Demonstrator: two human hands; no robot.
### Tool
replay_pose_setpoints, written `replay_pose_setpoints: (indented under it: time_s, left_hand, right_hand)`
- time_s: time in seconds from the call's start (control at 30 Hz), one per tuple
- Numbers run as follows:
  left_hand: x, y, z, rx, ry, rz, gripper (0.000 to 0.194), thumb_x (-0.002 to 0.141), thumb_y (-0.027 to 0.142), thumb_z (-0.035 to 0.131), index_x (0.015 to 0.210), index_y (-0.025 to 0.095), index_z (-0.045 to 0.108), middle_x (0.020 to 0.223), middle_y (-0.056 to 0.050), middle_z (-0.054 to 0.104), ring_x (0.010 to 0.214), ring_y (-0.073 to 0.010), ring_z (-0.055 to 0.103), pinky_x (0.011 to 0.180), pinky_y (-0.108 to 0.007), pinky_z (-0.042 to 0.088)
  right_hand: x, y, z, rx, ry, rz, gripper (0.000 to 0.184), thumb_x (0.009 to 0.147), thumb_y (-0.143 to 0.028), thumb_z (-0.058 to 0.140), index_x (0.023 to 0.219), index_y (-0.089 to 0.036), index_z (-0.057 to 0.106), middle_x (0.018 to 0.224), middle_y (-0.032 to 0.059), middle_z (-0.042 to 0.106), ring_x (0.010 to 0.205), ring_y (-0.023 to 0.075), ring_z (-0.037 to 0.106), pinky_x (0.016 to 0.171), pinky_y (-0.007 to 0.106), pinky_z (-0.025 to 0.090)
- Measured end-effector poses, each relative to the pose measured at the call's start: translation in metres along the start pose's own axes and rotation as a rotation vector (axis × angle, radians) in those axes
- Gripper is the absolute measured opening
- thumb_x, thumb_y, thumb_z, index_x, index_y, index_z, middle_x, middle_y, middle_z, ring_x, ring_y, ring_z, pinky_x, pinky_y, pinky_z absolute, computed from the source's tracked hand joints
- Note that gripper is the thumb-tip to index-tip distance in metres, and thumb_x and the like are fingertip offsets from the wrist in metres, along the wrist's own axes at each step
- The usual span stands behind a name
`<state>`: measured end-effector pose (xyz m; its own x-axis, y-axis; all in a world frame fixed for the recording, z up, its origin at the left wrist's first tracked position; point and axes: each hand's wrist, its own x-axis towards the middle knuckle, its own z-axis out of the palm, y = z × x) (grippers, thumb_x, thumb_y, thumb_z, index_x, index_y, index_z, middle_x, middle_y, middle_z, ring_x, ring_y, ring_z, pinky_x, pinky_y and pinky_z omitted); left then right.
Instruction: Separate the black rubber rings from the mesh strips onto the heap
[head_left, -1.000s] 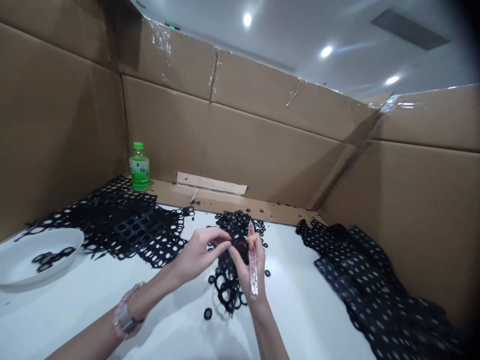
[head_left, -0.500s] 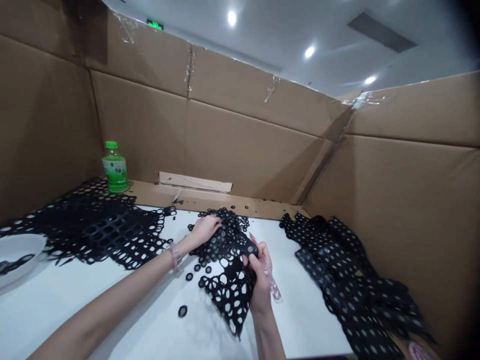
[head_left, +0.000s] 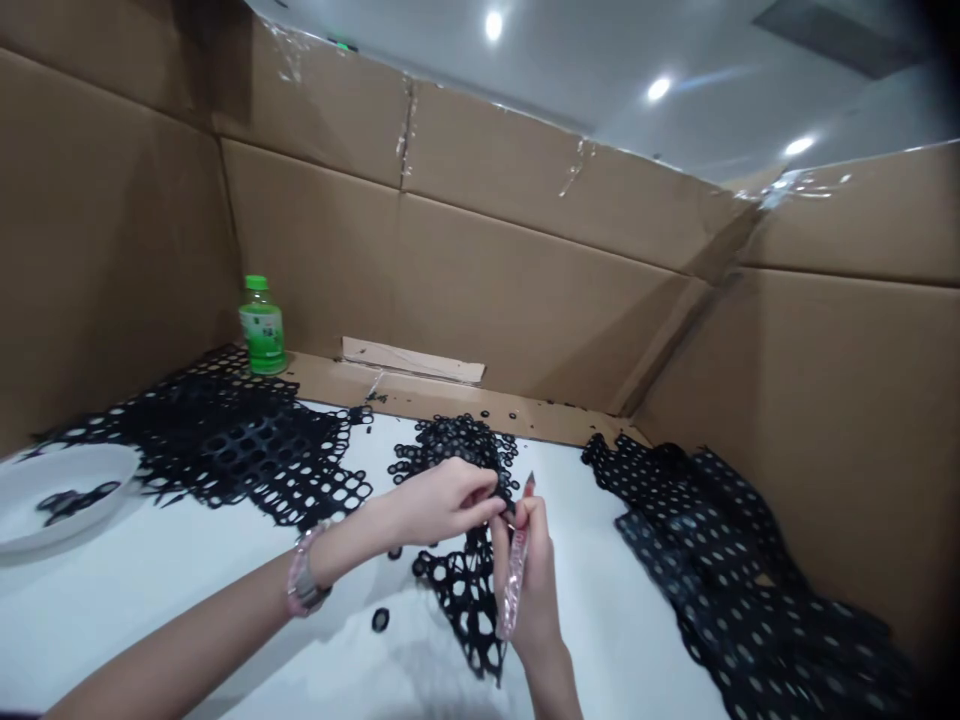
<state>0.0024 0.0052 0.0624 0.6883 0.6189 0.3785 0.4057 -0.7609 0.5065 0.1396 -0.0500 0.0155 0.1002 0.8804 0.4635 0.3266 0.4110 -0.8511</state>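
Observation:
My right hand (head_left: pixel 534 575) is closed round a slim pointed tool with a clear pinkish handle (head_left: pixel 513 590), its dark tip up. Under the same hand hangs a torn black perforated sheet (head_left: pixel 469 595), its upper part hidden by the hands. My left hand (head_left: pixel 442 500), with a bracelet at the wrist, meets the right fingertips in a pinch. Black material shows at that pinch, but its shape is mostly covered. Behind the hands lies a pile of small black rings (head_left: pixel 457 435). One loose ring (head_left: pixel 380 620) rests on the white table nearer me.
At left, black mesh offcuts (head_left: pixel 255 450) lie heaped beside a white bowl (head_left: pixel 112 465) holding several black pieces. A green bottle (head_left: pixel 262 335) stands behind them. More black perforated sheets (head_left: pixel 720 560) are stacked at right. Cardboard walls (head_left: pixel 510 280) enclose the table (head_left: pixel 247 590).
My left hand has left the ring pile and come right and nearer to my right fingertips. The pointed tool now stands more upright in front of my right hand. The view has shifted slightly.

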Motion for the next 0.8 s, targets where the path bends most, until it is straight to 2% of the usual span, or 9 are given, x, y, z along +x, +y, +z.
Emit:
replay_pose_setpoints:
  time_s: [0.1, 0.2, 0.27, 0.33, 0.43, 0.5, 0.6, 0.67, 0.8]
  left_hand:
    - [-0.001, -0.001, -0.001, 0.025, -0.059, 0.052, 0.026, 0.088, 0.022, 0.036, 0.063, 0.018, 0.043, 0.058, 0.001, 0.051, 0.051, -0.0103, 0.042, 0.050, -0.021, 0.030]
    - [-0.003, -0.005, 0.012, 0.068, 0.018, 0.062, 0.024, 0.085, 0.016, 0.036, 0.062, 0.017, 0.043, 0.058, 0.001, 0.051, 0.052, -0.0103, 0.044, 0.052, -0.022, 0.032]
    - [-0.002, -0.011, 0.022, 0.034, 0.091, -0.007, 0.023, 0.082, 0.014, 0.039, 0.059, 0.017, 0.042, 0.054, 0.004, 0.049, 0.049, -0.0083, 0.042, 0.049, -0.020, 0.031]
    - [0.000, -0.024, 0.027, -0.003, 0.159, -0.119, 0.025, 0.081, 0.015, 0.038, 0.056, 0.016, 0.040, 0.051, 0.006, 0.046, 0.046, -0.0062, 0.039, 0.046, -0.017, 0.029]
    - [0.005, -0.059, 0.016, 0.037, 0.281, -0.282, 0.030, 0.084, 0.017, 0.028, 0.056, 0.016, 0.038, 0.053, 0.005, 0.045, 0.048, -0.0065, 0.040, 0.047, -0.016, 0.030]
    - [0.009, -0.087, 0.003, 0.078, 0.338, -0.361, 0.033, 0.086, 0.016, 0.020, 0.058, 0.017, 0.039, 0.055, 0.003, 0.046, 0.051, -0.0085, 0.042, 0.050, -0.018, 0.031]
    - [0.018, -0.123, -0.006, 0.132, 0.325, -0.414, 0.035, 0.088, 0.022, 0.022, 0.060, 0.017, 0.043, 0.056, 0.000, 0.048, 0.054, -0.0121, 0.045, 0.056, -0.022, 0.034]
    - [0.025, -0.136, 0.002, 0.150, 0.264, -0.413, 0.033, 0.087, 0.026, 0.029, 0.061, 0.017, 0.047, 0.058, -0.002, 0.053, 0.057, -0.0146, 0.050, 0.059, -0.024, 0.036]
    - [0.045, -0.141, 0.030, 0.159, 0.171, -0.408, 0.029, 0.085, 0.030, 0.039, 0.065, 0.017, 0.054, 0.070, -0.008, 0.062, 0.070, -0.0203, 0.059, 0.069, -0.029, 0.040]
  right_hand:
    - [-0.001, 0.000, 0.001, -0.064, 0.000, -0.032, 0.022, 0.084, -0.025, 0.045, 0.072, -0.024, 0.027, 0.059, -0.0064, 0.031, 0.047, 0.0106, 0.029, 0.044, 0.022, 0.029]
    - [0.002, 0.004, 0.005, -0.083, 0.040, -0.092, 0.024, 0.083, -0.025, 0.046, 0.069, -0.023, 0.027, 0.057, -0.0078, 0.030, 0.046, 0.0097, 0.031, 0.056, 0.025, 0.039]
    - [0.004, 0.006, 0.008, -0.063, 0.042, -0.129, 0.025, 0.083, -0.024, 0.046, 0.068, -0.023, 0.026, 0.056, -0.0087, 0.033, 0.046, 0.0094, 0.034, 0.073, 0.030, 0.041]
    - [0.006, 0.008, 0.009, -0.023, 0.037, -0.127, 0.025, 0.083, -0.024, 0.047, 0.068, -0.023, 0.026, 0.057, -0.0080, 0.042, 0.050, 0.0101, 0.042, 0.088, 0.037, 0.036]
    - [0.009, 0.012, 0.000, 0.061, 0.088, -0.111, 0.026, 0.082, -0.024, 0.049, 0.069, -0.023, 0.026, 0.058, -0.0075, 0.049, 0.054, 0.0113, 0.048, 0.099, 0.044, 0.025]
    - [0.015, 0.014, -0.013, 0.134, 0.151, -0.110, 0.027, 0.080, -0.024, 0.052, 0.071, -0.023, 0.027, 0.059, -0.0076, 0.050, 0.055, 0.0112, 0.050, 0.097, 0.044, 0.027]
    - [0.031, 0.016, -0.039, 0.304, 0.167, 0.004, 0.027, 0.076, -0.024, 0.057, 0.074, -0.022, 0.030, 0.072, -0.0039, 0.053, 0.062, 0.0118, 0.055, 0.078, 0.034, 0.042]
    - [0.048, 0.014, -0.054, 0.413, 0.116, 0.051, 0.029, 0.073, -0.023, 0.060, 0.074, -0.023, 0.031, 0.077, -0.0028, 0.052, 0.065, 0.0117, 0.055, 0.065, 0.026, 0.042]
    - [0.091, -0.002, -0.079, 0.487, 0.022, 0.000, 0.029, 0.070, -0.021, 0.062, 0.073, -0.023, 0.033, 0.073, -0.0033, 0.052, 0.065, 0.0109, 0.054, 0.060, 0.022, 0.042]
